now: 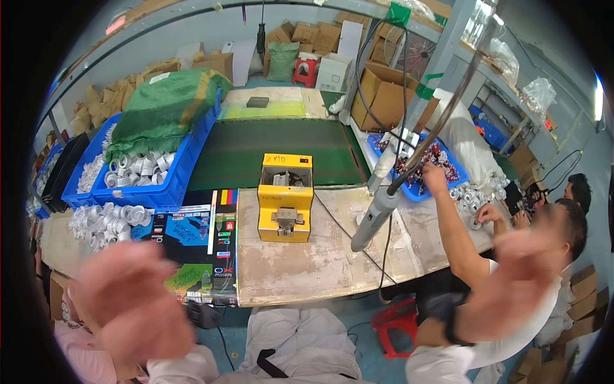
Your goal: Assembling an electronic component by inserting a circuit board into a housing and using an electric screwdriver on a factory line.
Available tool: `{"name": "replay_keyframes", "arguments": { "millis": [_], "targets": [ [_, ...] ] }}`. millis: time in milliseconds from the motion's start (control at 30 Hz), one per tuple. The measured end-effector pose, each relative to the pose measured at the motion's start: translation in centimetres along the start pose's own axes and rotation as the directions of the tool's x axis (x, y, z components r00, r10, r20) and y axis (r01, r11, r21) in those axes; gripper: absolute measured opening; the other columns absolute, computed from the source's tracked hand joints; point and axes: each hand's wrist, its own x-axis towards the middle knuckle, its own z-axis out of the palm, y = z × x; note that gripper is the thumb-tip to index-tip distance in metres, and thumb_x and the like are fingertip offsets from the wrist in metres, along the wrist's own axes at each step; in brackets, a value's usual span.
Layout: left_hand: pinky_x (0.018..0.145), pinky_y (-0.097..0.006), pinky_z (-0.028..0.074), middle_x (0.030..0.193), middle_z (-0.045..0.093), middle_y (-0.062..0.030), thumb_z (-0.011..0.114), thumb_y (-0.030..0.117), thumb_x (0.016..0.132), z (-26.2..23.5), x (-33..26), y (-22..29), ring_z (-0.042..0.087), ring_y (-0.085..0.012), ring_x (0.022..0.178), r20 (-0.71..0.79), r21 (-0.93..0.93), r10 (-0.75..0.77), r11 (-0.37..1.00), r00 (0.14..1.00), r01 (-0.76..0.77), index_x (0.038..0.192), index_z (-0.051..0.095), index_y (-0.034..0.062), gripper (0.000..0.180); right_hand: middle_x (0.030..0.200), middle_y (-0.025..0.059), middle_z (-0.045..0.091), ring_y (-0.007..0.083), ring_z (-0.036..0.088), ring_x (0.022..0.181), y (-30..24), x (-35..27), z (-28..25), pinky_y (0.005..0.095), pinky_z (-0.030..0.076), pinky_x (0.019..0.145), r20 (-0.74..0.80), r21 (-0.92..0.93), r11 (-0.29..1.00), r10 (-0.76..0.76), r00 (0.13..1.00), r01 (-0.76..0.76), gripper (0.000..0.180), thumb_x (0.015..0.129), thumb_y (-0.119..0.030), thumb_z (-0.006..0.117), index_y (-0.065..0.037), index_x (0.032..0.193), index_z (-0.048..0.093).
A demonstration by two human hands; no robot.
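My left hand (pixel 131 291) is raised near the camera at the lower left, smeared by motion, so its fingers cannot be made out. Beyond it lie a pile of white plastic rings (pixel 112 224) and a dark printed sheet (pixel 220 272) with coloured pictures. At the right my right hand (pixel 521 265), with a black band on the wrist, is raised too and just as blurred. It covers part of a co-worker. Nothing can be made out in either hand. Between them on the table stands a yellow machine (pixel 285 198) with an open top and a metal fitting in front.
Blue bins (pixel 173 192) of white parts stand at left, partly under a green sack (pixel 166 105). A green belt (pixel 281 150) runs behind the machine. A grey rod-like tool (pixel 377 217) hangs right of it. The co-worker's hand (pixel 436 179) reaches into a blue tray (pixel 457 163).
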Motion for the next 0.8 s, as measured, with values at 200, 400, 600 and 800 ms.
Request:
{"name": "replay_keyframes", "arguments": {
  "millis": [200,400,600,800],
  "targets": [
    [0.069,-0.033,0.052,0.111,0.061,-0.014,0.07,0.0,0.073,12.8,-13.0,-2.3,0.064,-0.0226,0.085,0.463,-0.188,-0.646,0.597,0.606,0.78,0.102,0.063,0.0014,0.03,0.091,0.014,0.062,0.0265,0.061,0.081,9.0,-11.3,6.7,0.0358,0.05,0.079,-0.367,-0.253,0.858,0.343,0.865,-0.447,0.041,0.074,-0.004,0.066,0.003,0.112,0.05],
    [0.079,-0.037,0.052,0.115,0.059,-0.0156,0.074,0.008,0.073,21.6,-13.0,-4.3,0.065,-0.026,0.09,0.775,0.104,-0.574,0.527,0.263,0.843,0.128,0.046,0.0038,0.062,0.105,0.0099,0.061,0.0234,0.064,0.084,13.0,-12.1,6.8,0.0353,0.05,0.08,0.026,-0.26,0.493,0.863,0.504,-0.83,0.076,0.073,-0.011,0.077,0.0,0.135,0.035],
    [0.093,-0.043,0.044,0.127,0.047,-0.0197,0.075,0.008,0.07,34.6,-14.0,-6.2,0.051,-0.036,0.112,0.656,0.139,-0.455,0.857,0.602,0.496,0.13,0.044,0.0052,0.068,0.095,0.0089,0.056,0.0187,0.061,0.075,9.8,-15.6,2.9,0.032,0.052,0.067,-0.531,0.03,0.843,0.468,0.706,-0.537,0.066,0.069,0.0,0.073,-0.002,0.124,0.038],
    [0.09,-0.042,0.042,0.118,0.054,-0.0173,0.075,0.006,0.066,41.0,-16.8,-7.2,0.054,-0.0343,0.108,0.738,0.205,-0.477,0.833,0.477,0.514,0.125,0.049,0.0067,0.064,0.09,0.0103,0.057,0.017,0.06,0.072,6.5,-17.2,-1.2,0.028,0.05,0.066,-0.455,-0.19,0.587,0.658,0.6,-0.787,0.067,0.065,0.004,0.064,0.0,0.126,0.036]
  ]
}}
